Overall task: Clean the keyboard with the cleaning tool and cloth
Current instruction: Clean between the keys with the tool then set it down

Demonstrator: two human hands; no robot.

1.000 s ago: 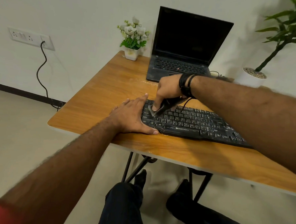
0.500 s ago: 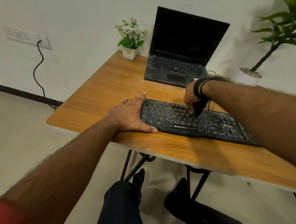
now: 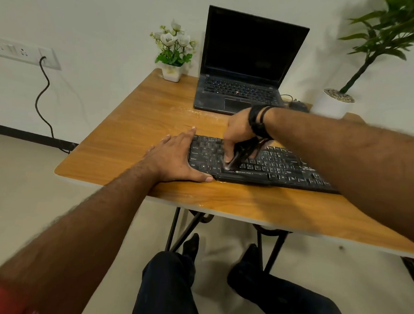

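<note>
Head view. Keyboard flat on tabletop, near front edge. Left hand flat, fingers straight, resting on tabletop against keyboard's left end; thumb along front corner. Right hand above keyboard's left-centre, fingers curled, clamped on dark cleaning tool; tool tip down on keys just above spacebar row. Tool blurred, detail unclear. Laptop open behind keyboard. Flower pot at rear left corner.
</note>
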